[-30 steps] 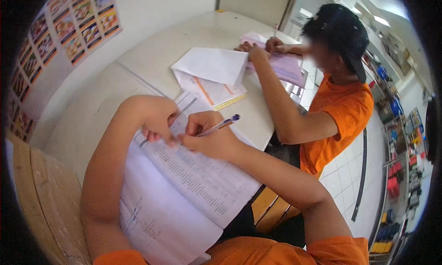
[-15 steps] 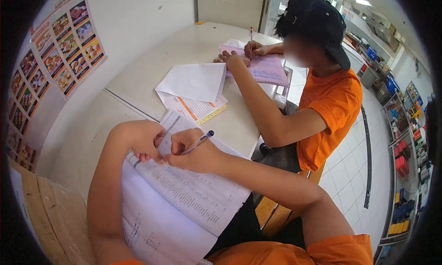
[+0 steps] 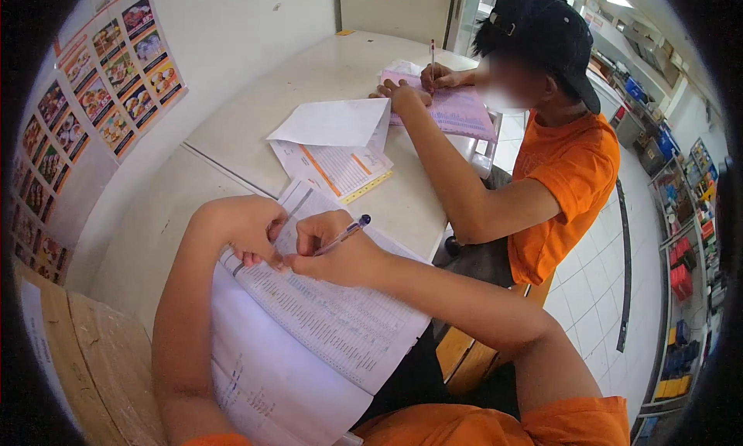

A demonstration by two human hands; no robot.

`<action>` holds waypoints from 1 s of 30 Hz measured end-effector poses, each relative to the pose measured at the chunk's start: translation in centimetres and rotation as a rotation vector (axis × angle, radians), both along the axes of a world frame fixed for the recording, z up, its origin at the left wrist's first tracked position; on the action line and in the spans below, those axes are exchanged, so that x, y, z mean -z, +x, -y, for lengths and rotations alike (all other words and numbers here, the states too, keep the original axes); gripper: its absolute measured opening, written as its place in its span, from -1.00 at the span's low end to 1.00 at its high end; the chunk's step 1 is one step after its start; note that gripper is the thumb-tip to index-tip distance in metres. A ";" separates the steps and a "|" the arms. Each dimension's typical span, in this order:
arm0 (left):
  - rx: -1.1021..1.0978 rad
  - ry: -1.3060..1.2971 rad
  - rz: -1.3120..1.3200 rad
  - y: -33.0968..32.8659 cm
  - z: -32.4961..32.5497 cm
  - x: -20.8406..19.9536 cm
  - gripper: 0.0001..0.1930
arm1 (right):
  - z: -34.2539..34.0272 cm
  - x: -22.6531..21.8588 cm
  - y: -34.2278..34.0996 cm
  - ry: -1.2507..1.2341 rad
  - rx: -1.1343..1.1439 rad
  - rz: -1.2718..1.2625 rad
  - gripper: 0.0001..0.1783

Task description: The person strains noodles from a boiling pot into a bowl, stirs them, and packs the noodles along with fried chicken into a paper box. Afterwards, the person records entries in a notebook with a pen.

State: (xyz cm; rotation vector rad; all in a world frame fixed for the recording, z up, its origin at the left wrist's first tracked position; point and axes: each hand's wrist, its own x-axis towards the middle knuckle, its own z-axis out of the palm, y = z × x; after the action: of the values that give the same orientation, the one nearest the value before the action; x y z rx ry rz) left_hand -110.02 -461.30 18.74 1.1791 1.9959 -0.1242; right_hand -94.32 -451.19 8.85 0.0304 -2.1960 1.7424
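My right hand (image 3: 340, 252) is closed around a pen (image 3: 348, 231) with a clear barrel and dark blue end. The pen slants over a printed form (image 3: 333, 314) full of rows, columns and handwritten marks; its tip is hidden by my fingers. My left hand (image 3: 246, 228) bends sharply at the wrist, its fingers curled onto the form's upper left edge, close to my right fingertips. Below the form, a whiter page (image 3: 282, 376) with faint handwriting stretches toward my lap.
A white table (image 3: 232, 125) bears a folded blank sheet (image 3: 333, 122) over an orange-striped form (image 3: 352, 167). At right, a person in an orange shirt (image 3: 573, 190) writes on pink paper (image 3: 457, 113). A cardboard box (image 3: 93, 345) stands left; food posters (image 3: 101, 82) hang on the wall.
The whole view has shifted slightly, with the table and papers now a little farther right. Both my hands keep nearly the same pose on the form, the pen still in my right.
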 end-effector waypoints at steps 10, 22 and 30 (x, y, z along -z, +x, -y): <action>0.021 0.053 0.032 -0.1 -0.1 0.4 -0.59 | -0.2 -0.4 0.3 0.013 0.044 0.019 -0.52; 0.046 0.067 0.018 -1.3 0.2 1.8 -0.47 | -1.2 -1.1 0.4 -0.208 0.020 0.119 -0.69; 0.131 -0.043 -0.170 0.5 0.9 1.5 -0.39 | -0.2 -2.7 0.8 -0.266 -0.018 0.128 -0.69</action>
State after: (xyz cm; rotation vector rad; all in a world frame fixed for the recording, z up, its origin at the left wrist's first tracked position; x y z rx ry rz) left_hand -109.53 -462.15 17.26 1.3083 2.0498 -0.3417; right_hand -93.51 -451.03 11.51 -0.1283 -2.0335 2.0848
